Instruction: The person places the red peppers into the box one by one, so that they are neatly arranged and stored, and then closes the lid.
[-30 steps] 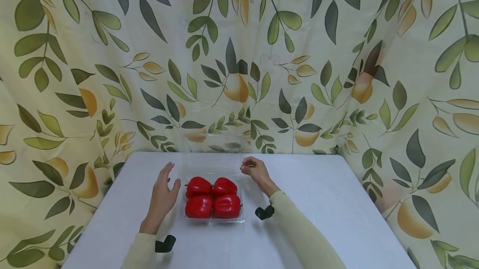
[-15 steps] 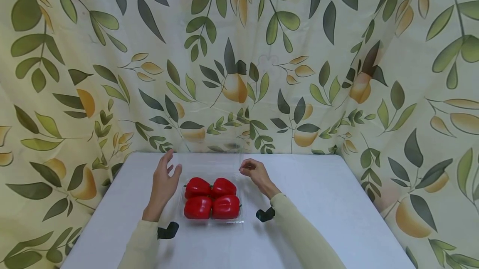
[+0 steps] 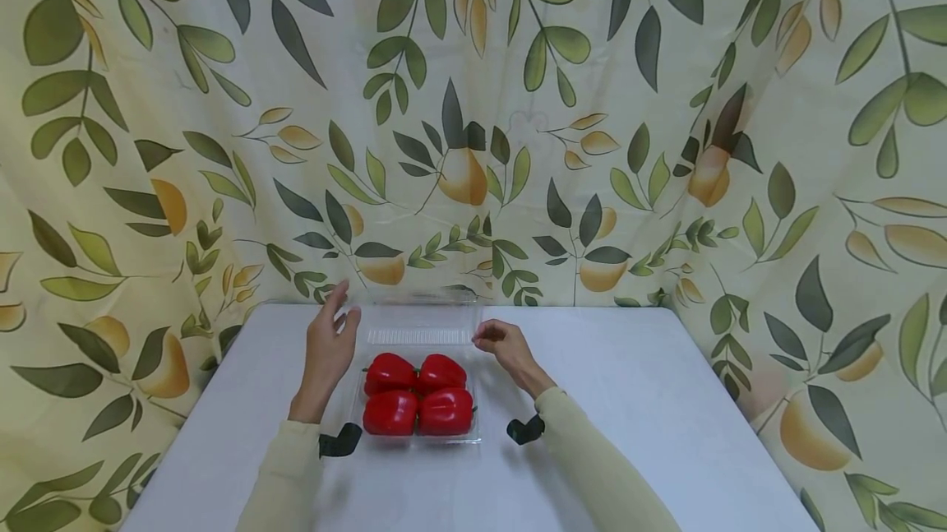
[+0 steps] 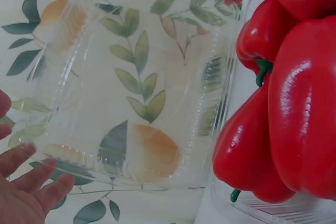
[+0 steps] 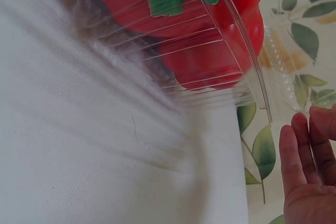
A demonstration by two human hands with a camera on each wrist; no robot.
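Several red bell peppers point(image 3: 442, 411) lie in a clear plastic clamshell container point(image 3: 414, 438). At the far side its ribbed transparent lid point(image 3: 422, 322) stands unfolded beyond the peppers. My left hand point(image 3: 329, 351) is at the lid's left side, fingers spread and pointing away from me. In the left wrist view the left fingertips point(image 4: 65, 182) are right at the lid's edge. On the other side my right hand point(image 3: 510, 351) has its fingertips at the lid's right edge, near the fold. Its fingers point(image 5: 291, 156) look nearly straight in the right wrist view, beside the container's rim.
The container sits on a white table point(image 3: 592, 417). A pale curtain point(image 3: 562, 129) printed with leaves and fruit hangs close behind the table's far edge and along both sides. A dark strap piece point(image 3: 525, 431) sits at the right wrist.
My left hand has moved away from me along the container's left side. The lid's far edge has dropped lower in the head view. My right hand has barely shifted; the peppers stay put.
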